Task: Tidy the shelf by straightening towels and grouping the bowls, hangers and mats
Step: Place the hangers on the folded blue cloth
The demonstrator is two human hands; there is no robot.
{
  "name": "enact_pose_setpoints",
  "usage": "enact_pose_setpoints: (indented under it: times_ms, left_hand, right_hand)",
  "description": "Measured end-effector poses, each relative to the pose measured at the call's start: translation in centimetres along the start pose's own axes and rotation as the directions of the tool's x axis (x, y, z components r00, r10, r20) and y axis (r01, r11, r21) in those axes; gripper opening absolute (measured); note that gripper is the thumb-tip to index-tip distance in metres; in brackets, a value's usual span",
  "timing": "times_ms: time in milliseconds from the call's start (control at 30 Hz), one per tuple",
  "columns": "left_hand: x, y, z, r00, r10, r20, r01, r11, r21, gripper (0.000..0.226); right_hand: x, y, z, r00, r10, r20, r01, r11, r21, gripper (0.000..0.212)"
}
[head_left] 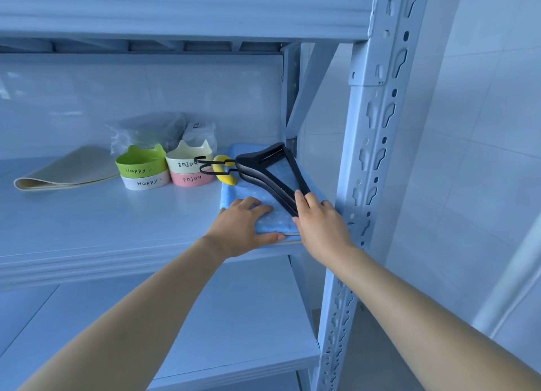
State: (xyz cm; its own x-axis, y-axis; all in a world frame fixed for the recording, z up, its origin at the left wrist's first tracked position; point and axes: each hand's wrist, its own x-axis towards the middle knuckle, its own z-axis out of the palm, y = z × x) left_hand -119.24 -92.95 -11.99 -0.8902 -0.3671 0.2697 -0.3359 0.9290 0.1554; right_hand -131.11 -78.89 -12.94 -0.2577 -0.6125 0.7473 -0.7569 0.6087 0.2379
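Bare left hand (244, 226), bare right hand (320, 225)

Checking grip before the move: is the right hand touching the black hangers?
Touching. Head view shows the right hand pinching the black hangers at their near end.

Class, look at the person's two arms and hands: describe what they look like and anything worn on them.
Both forearms are bare as far as the frame's edge, and no sleeves show. The left hand and the right hand are bare too: no gloves, rings, watch or bracelet can be seen.
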Motion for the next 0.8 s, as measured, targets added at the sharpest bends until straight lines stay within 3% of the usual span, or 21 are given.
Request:
enact_pose_setpoints:
  times_ms: [500,800]
  left_hand:
    - [1.8,-1.0,0.3,0.999,-0.043,-0.014,0.042,0.999,-0.021,0.072]
    - [3.8,-2.2,0.7,0.998,-0.064,0.005,0.064,0.998,0.008,0.072]
  right_hand:
    - [1.5,-0.1,3.5,0.991,0.037,-0.125,-0.038,0.999,-0.006,0.059]
    - [3.0,-0.4,6.1,0.992,0.063,-0.110,-0.062,0.998,0.011,0.060]
